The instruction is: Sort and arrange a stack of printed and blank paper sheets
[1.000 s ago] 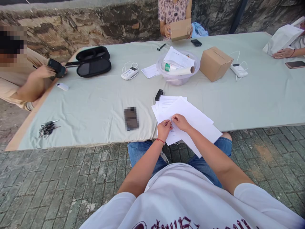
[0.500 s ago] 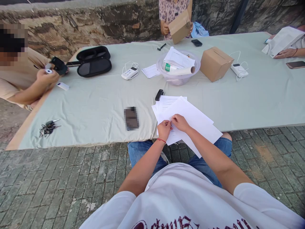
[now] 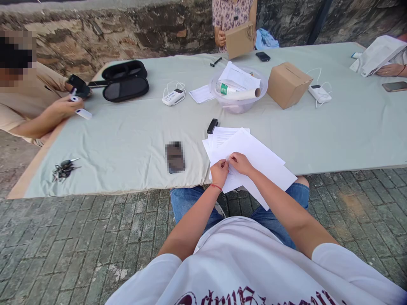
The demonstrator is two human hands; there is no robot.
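Note:
Several loose white paper sheets point(image 3: 254, 156) lie fanned out at the near edge of the table, some sticking out over my lap. My left hand point(image 3: 220, 169), with a red string on its wrist, is closed in a pinch at the sheets' left corner. Against it, the fingertips of my right hand point(image 3: 239, 163) are pinched on the same spot. Whether something small is also between the fingertips is hidden. Just beyond the sheets sits a black stapler point(image 3: 212, 126). A blurred dark phone-like object point(image 3: 175, 157) lies left of my hands.
Farther back stand a clear plastic basin point(image 3: 237, 106) of papers and a cardboard box point(image 3: 288, 87). White corded devices point(image 3: 173, 97), a black case point(image 3: 125, 84) and keys point(image 3: 65, 168) lie about. People sit at the left, far side and right, handling things.
My hands stay almost still at the paper corner. Across the table, a person has tilted a cardboard box. The person at the left has shifted the small white item in their hands.

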